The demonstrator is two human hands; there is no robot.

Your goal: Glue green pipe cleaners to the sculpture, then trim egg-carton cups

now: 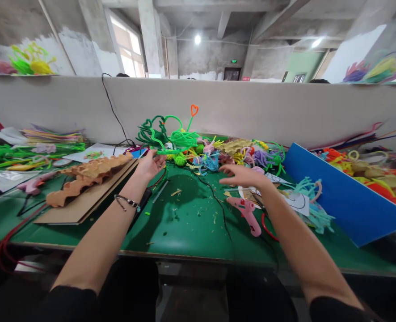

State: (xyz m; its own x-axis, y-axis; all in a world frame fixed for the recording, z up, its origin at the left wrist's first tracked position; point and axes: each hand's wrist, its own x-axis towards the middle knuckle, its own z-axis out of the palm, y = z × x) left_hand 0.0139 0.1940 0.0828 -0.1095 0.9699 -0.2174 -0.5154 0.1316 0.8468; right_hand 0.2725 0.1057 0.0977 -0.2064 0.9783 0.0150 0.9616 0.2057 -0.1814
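Green pipe-cleaner stems (183,140) sit pinched by one edge in the left hand (147,167), fingers nearly closed; that off-centre grip could let them tip. The right hand (243,175), fingers loosely spread, holds nothing visible, above a pink glue gun (249,216). Left of the left fingers, an egg tray (95,171) shows no readable contents.

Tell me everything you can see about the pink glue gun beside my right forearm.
The pink glue gun looks plastic, with small red parts. It lies on the green tabletop to the left of your right forearm, not held. Its nozzle end points left, and its handle slants toward the table's front edge, ending rounded. A red loop lies just right of the handle. I can't tell whether it is switched on or which cord belongs to it.
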